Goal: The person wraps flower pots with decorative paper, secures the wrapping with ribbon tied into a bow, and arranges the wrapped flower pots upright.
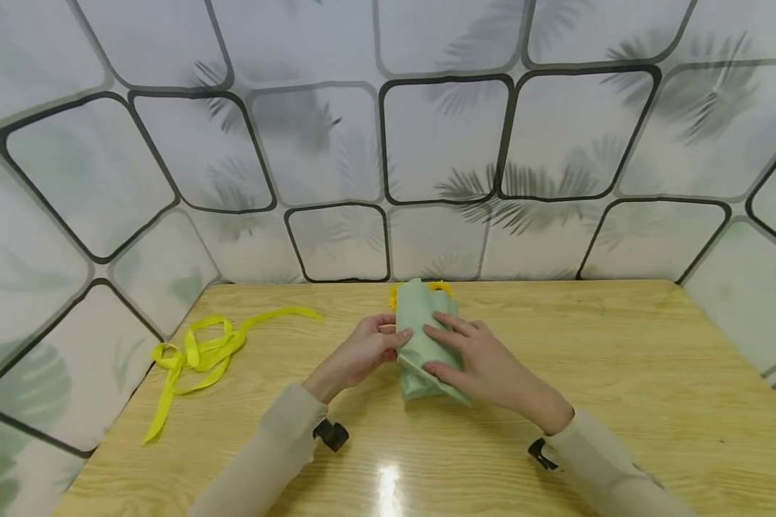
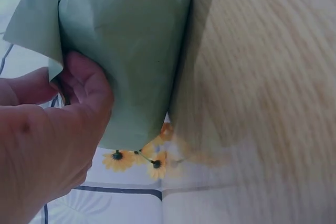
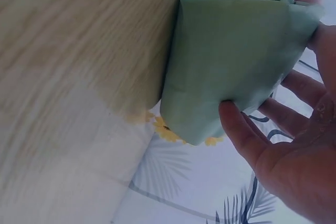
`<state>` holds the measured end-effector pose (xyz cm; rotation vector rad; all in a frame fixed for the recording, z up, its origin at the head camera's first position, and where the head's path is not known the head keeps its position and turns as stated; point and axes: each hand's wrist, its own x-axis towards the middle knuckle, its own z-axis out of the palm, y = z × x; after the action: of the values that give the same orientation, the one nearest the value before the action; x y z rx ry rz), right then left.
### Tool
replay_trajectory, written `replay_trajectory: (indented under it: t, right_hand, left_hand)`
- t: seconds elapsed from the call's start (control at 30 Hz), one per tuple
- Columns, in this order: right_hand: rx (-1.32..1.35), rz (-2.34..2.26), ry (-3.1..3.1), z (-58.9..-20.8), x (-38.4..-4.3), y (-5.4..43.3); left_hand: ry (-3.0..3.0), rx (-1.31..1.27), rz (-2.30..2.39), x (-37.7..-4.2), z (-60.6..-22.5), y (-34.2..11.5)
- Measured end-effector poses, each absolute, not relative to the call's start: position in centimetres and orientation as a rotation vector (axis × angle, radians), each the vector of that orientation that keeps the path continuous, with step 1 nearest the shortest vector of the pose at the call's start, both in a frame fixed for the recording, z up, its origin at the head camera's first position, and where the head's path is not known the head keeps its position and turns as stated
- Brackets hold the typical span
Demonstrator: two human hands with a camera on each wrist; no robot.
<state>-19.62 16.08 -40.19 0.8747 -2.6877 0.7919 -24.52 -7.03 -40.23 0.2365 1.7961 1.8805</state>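
Note:
A bundle wrapped in pale green paper (image 1: pixel 420 337) lies on the table in the head view, its narrow folded side facing up. Yellow flowers (image 1: pixel 440 286) peek out past its far end; in the left wrist view their dark-centred yellow heads (image 2: pixel 118 160) show below the wrap. At the bundle's left side, my left hand (image 1: pixel 368 348) pinches a loose paper edge (image 2: pixel 39 30) between thumb and fingers. My right hand (image 1: pixel 475 359) rests on the paper from the right, fingers spread over it. The stems are hidden inside the paper.
A loosely looped yellow ribbon (image 1: pixel 236 339) lies on the wooden table (image 1: pixel 621 345) to the left. Behind the table and along both sides hangs a pale patterned cloth (image 1: pixel 446 136). Each wrist carries a small black device, the left one (image 1: pixel 331 434) near the cuff.

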Motion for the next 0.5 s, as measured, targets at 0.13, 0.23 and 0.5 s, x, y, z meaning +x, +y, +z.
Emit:
replay_trajectory:
  t: [0.13, 0.23, 0.5]
  right_hand:
    - [0.866, 0.749, -2.714, -39.6, -19.6, 15.9]
    - [0.886, 0.735, -2.718, -39.4, -19.7, 15.8]
    - [0.907, 0.726, -2.724, -39.4, -19.7, 15.8]
  left_hand:
    - [1.875, 0.151, 1.910, -24.3, -40.3, -6.8]
    - [2.179, 0.254, 1.792, -23.8, -40.3, -6.8]
    - [2.677, 1.207, 1.365, -23.4, -39.8, -7.7]
